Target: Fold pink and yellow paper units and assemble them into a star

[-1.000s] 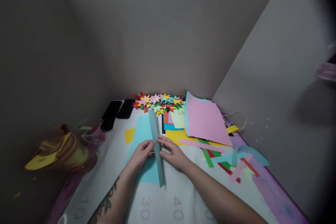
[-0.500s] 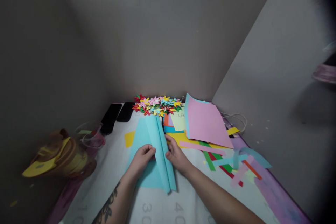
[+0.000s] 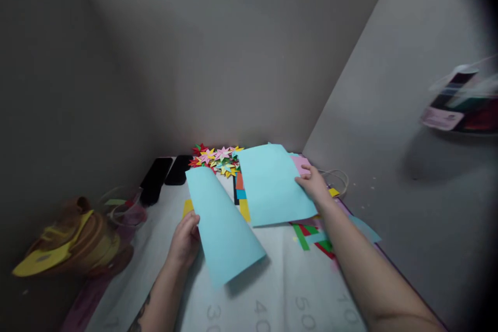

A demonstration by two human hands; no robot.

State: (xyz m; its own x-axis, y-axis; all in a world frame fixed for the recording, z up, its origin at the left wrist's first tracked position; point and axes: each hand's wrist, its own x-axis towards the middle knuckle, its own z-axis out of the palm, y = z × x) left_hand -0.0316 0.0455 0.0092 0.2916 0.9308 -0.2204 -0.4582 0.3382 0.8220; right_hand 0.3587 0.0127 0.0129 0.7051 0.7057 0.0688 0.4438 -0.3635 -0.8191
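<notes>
My left hand (image 3: pixel 187 236) is closed on the left edge of a curled light blue sheet (image 3: pixel 223 233), lifted at a slant above the white mat. At the right, my right hand (image 3: pixel 313 182) pinches the right side of another light blue sheet (image 3: pixel 274 187). This second sheet lies over a pink sheet (image 3: pixel 299 165), which shows at its upper right. Behind the two sheets sits a heap of folded paper stars (image 3: pixel 222 154) in several colours. Strips of orange, blue and yellow paper (image 3: pixel 244 210) show between the blue sheets.
Two black phones (image 3: pixel 157 173) lie at the back left. A brown and yellow bag-like object (image 3: pixel 78 244) stands at the left edge. Coloured strips (image 3: pixel 304 238) lie by my right forearm. A grey wall (image 3: pixel 233 62) rises behind, and a packet (image 3: pixel 455 98) hangs at the right.
The blue paper has come apart into two sheets. My right hand has moved right with one, over the pink sheet; my left hand has shifted left with the other. The view has tilted up slightly.
</notes>
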